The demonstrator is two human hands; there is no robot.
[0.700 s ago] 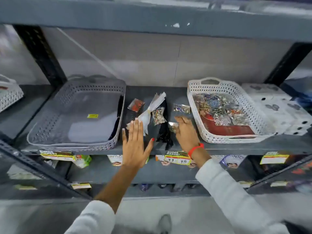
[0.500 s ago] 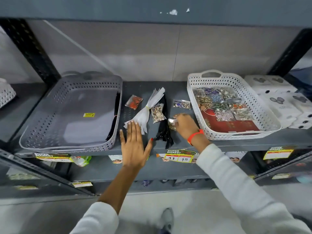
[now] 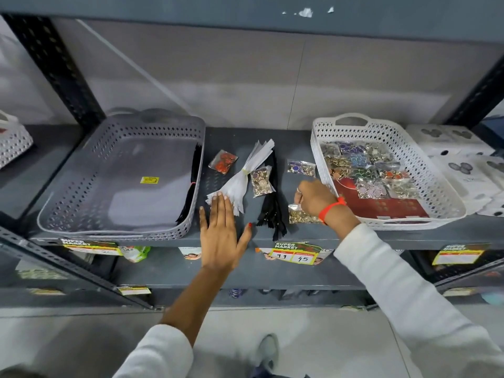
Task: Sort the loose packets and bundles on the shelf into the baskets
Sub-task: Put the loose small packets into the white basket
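Note:
Between a grey basket (image 3: 81,184) and a white basket (image 3: 436,192) lie loose items on the shelf: a red packet (image 3: 223,162), a white bundle (image 3: 245,175), a gold-button packet (image 3: 261,181), a black bundle (image 3: 272,214) and a blue packet (image 3: 301,168). My left hand (image 3: 221,233) lies flat and open, fingertips touching the white bundle's near end. My right hand (image 3: 316,197) pinches a clear packet of gold pieces (image 3: 300,215) near the shelf's front edge. The white basket holds several packets; black strips lie along the grey basket's right wall.
White cartons (image 3: 463,165) stand right of the white basket. Another white basket (image 3: 13,143) shows at the far left. Black uprights (image 3: 60,72) frame the bay. Price tags (image 3: 296,253) hang on the shelf edge, with a lower shelf below.
My right hand has lifted the clear gold packet off the shelf and drawn it slightly right. My left hand stays flat at the white bundle. The view shifted slightly upward.

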